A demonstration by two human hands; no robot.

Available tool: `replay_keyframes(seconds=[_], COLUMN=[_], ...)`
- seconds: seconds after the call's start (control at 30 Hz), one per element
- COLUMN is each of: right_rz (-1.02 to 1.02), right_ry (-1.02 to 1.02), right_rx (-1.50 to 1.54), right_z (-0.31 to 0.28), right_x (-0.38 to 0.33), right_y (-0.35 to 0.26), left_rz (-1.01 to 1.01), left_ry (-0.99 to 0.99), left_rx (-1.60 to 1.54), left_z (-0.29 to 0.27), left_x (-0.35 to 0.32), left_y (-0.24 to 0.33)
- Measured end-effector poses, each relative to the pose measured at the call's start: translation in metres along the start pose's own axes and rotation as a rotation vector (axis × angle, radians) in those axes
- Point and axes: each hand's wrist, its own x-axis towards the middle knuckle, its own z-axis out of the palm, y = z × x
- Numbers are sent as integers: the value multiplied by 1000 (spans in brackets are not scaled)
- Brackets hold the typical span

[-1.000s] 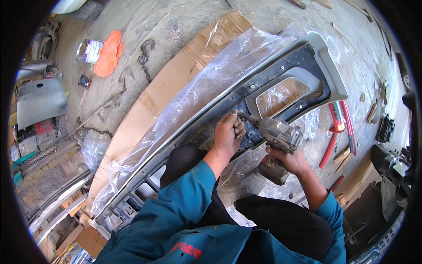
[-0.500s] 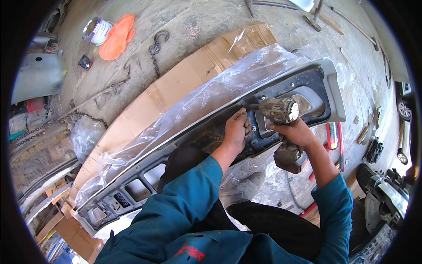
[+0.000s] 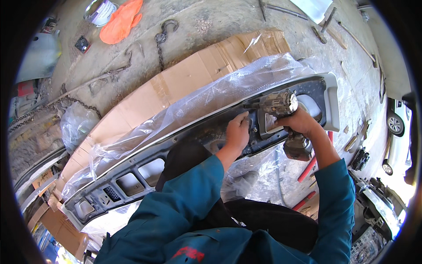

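Observation:
My right hand grips a cordless drill, its nose pointing left over the panel and its battery hanging down. My left hand is closed, thumb and fingers pinched just below the drill's nose. What it holds, if anything, is too small or hidden to make out. Beneath both hands a long, curved car panel lies slantwise, dark inner side up, with a pale rim and several cut-outs. My dark-trousered leg covers part of its middle.
Clear plastic wrap and flattened cardboard lie under the panel's far side. Beyond are a chain hook, an orange cloth and a tin. Red bars and car parts are at the right.
The whole view has shifted a little. The drill has moved toward the panel's far edge, and its nose now sits farther from my left fingertips. My left hand remains closed.

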Motion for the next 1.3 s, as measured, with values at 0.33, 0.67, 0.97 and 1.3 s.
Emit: replay_keyframes(seconds=[0.33,0.67,0.97,1.3], right_rz=[54,81,-9,-259], right_ry=[-55,-41,-39,13], right_rx=[-259,-393,-497,-729], right_z=[-30,-29,-20,-21], right_x=[33,35,31,44], right_y=[-2,-15,-40,-33], left_rz=[411,276,265,308], left_ry=[38,-45,-8,30], left_rx=[898,1134,1134,1136], left_z=[-177,-182,-183,-176], left_x=[43,57,55,55], left_y=[62,53,51,47])
